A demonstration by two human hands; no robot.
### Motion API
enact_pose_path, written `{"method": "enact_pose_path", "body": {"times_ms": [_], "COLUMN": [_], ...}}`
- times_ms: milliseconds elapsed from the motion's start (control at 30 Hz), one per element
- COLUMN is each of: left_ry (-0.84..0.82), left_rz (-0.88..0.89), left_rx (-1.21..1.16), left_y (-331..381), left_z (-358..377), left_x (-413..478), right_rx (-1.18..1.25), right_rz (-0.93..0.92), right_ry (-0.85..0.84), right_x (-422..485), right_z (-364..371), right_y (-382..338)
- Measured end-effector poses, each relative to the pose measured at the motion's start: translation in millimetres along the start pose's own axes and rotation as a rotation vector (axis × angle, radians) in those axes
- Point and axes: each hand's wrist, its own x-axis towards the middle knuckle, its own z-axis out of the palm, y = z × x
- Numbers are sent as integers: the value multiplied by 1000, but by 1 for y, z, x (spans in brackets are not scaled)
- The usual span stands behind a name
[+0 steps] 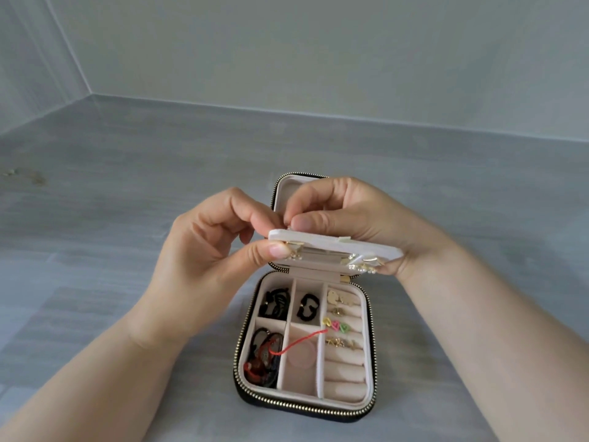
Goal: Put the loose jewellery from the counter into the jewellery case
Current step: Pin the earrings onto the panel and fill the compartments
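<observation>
The black zip-around jewellery case (pixel 368 406) lies open on the grey counter, its beige lining split into compartments. Black earrings, cord bracelets with a red string (pixel 298 341), gold studs and coloured heart studs (pixel 336 325) sit inside. Above the case a white flap panel (pixel 366 248) is lifted flat, with gold and pearl earrings hanging from its underside. My left hand (pixel 216 240) pinches the panel's left end between thumb and fingers. My right hand (pixel 347 218) holds its right side, thumb and forefinger pinching something tiny on top that I cannot make out.
The grey streaked counter (pixel 127 282) runs back to a pale tiled wall, with a corner at the far left. A small brownish stain (pixel 35 178) marks the counter at the far left. The case's upright lid (pixel 287 189) stands behind my hands.
</observation>
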Motion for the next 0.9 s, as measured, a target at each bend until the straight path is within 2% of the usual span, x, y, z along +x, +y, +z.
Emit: {"method": "enact_pose_path", "body": {"times_ms": [800,900], "left_ry": [24,49], "left_rz": [14,4], "left_rx": [24,14], "left_y": [-2,-2], "left_z": [0,1], "left_x": [-1,0], "right_rx": [-222,-193], "right_rz": [-96,-100], "right_ry": [-19,-17], "right_x": [1,1], "right_z": [-5,-4], "right_y": [-1,0]}}
